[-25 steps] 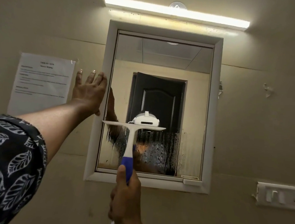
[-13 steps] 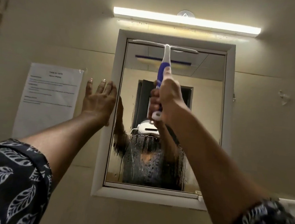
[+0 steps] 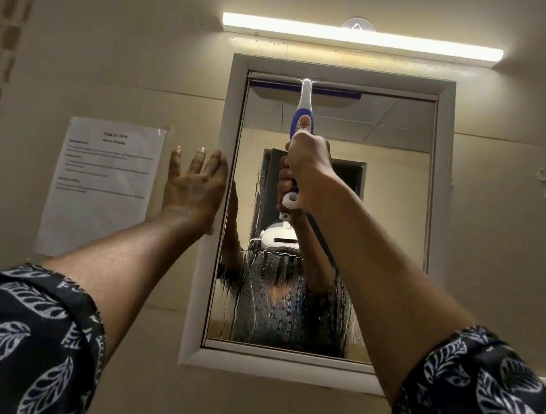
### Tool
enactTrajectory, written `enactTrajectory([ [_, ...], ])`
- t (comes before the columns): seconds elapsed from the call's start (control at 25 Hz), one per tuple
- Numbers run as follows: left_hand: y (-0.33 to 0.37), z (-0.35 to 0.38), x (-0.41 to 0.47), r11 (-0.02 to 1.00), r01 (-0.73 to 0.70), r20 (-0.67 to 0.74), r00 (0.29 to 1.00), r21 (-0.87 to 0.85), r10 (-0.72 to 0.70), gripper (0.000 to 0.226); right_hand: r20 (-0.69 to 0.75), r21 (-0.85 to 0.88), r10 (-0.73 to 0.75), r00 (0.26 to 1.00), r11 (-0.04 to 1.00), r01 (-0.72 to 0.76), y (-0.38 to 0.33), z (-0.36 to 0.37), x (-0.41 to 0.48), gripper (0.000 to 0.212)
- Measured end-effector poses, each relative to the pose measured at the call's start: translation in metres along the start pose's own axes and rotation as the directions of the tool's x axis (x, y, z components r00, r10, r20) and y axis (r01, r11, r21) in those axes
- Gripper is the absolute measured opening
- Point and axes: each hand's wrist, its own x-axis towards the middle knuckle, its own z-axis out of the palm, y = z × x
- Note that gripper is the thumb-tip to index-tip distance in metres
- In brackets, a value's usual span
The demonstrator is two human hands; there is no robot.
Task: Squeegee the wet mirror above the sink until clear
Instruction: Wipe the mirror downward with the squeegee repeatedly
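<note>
head view is showing the right hand [image 3: 306, 163] wrapping its fingers tight around the squeegee [image 3: 302, 111] handle, its blade lying against the top edge of the mirror [image 3: 380, 199]. the left hand [image 3: 196, 189] is pressing flat, fingers spread, on the white frame [image 3: 208, 267] and wall. droplets are clinging to the glass's lower half.

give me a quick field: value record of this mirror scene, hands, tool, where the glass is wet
right hand: gripping the squeegee handle, arm raised
squeegee: blade at the mirror's top edge, left of centre, handle pointing down
left hand: open, flat against the mirror frame left side
mirror: upper part clear, lower part streaked with drops
paper notice: on the wall, left of the frame
</note>
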Motion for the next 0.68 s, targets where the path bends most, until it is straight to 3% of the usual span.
enactTrajectory([
  [0.28, -0.007, 0.001, -0.001, 0.999, -0.037, -0.007, 0.999, 0.009, 0.037, 0.122, 0.019, -0.076, 0.085, 0.996, 0.994, -0.083, 0.011, -0.006, -0.026, 0.043],
  [0.44, -0.009, 0.001, -0.001, 0.999, -0.04, 0.012, 0.999, -0.004, 0.04, 0.123, -0.053, -0.196, 0.028, 0.998, 0.98, -0.038, 0.075, -0.018, -0.067, 0.036],
  [0.68, -0.006, -0.005, -0.003, 0.999, -0.035, 0.025, 0.999, 0.006, 0.035, 0.121, -0.064, -0.107, 0.173, 0.983, 0.978, -0.18, 0.164, -0.022, -0.147, 0.036],
])
